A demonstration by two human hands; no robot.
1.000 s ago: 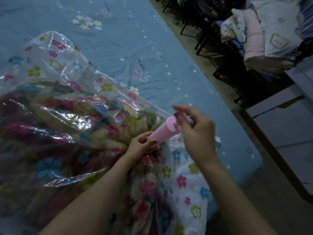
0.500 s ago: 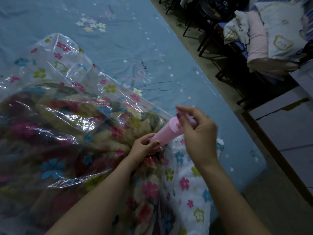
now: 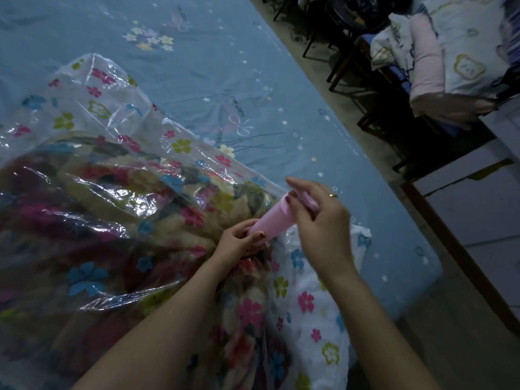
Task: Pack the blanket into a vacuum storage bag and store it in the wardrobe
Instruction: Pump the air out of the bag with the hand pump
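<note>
Pink pump point(image 3: 271, 218) gripped by both hands on vacuum bag point(image 3: 112, 153).

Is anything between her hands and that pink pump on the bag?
Nothing visible. The left hand grips the base of the pink pump against the vacuum bag; the right hand holds its top.

Dim room: blue star-printed bedsheet point(image 3: 281, 88), tiled floor point(image 3: 484, 220), dark chairs point(image 3: 351, 52), what looks like piled bedding point(image 3: 450, 60).
</note>
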